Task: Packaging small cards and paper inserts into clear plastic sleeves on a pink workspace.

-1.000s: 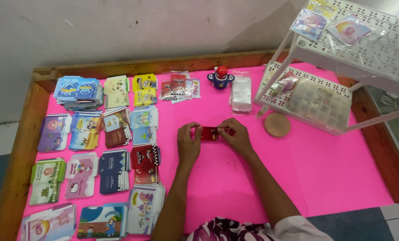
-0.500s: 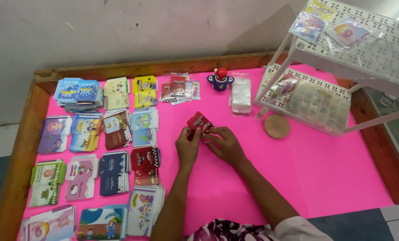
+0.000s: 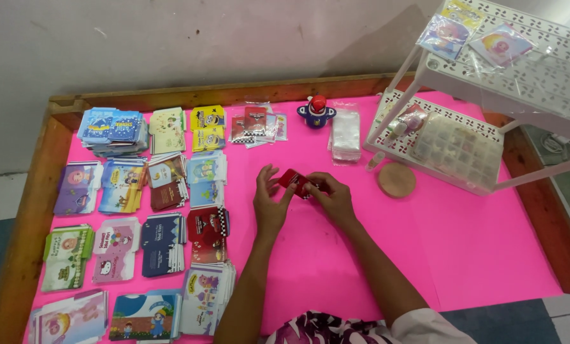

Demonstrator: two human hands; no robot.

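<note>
Both hands up over the pink tabletop (image 3: 489, 255) mid-sheet: left hand (image 3: 270, 202) and right hand (image 3: 331, 197) each have fingertips pinched on a small red card (image 3: 294, 180), held between them just off the surface, tilted. Left of the hands sit rows of flat printed card stacks (image 3: 164, 185); behind, a red-capped blue toy (image 3: 317, 112) and clear sleeves (image 3: 346, 132). White rack (image 3: 489, 95) and wooden disc (image 3: 396, 180) to the right, apart from the hands.

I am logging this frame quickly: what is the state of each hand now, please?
Left hand: fingers partly spread, gripping the red card at its left end.
Right hand: closed on the same card's right end.
</note>
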